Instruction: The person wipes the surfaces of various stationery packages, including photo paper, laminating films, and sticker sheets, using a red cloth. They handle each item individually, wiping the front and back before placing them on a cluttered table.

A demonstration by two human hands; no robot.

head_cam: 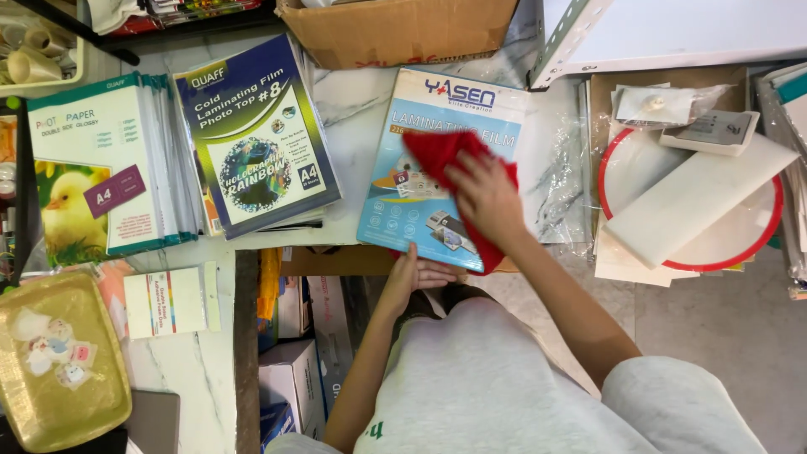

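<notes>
Bright, even indoor light from overhead, colours clear and saturated. Shadows are soft and short, darkest under the surface [353, 109] edge at lower centre. Mild glare sits on the glossy blue packet [420, 210] and clear plastic wrap [559, 181] right of centre. The right hand [486, 195] is slightly motion-blurred. Straight lines bow a little near the frame's edges.

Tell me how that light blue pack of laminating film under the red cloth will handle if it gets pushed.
The light blue pack looks flat, glossy, so probably slippery on the marble counter. It overhangs the edge, where the left hand steadies it, so it may tip. The right hand presses the red cloth on it.
</notes>
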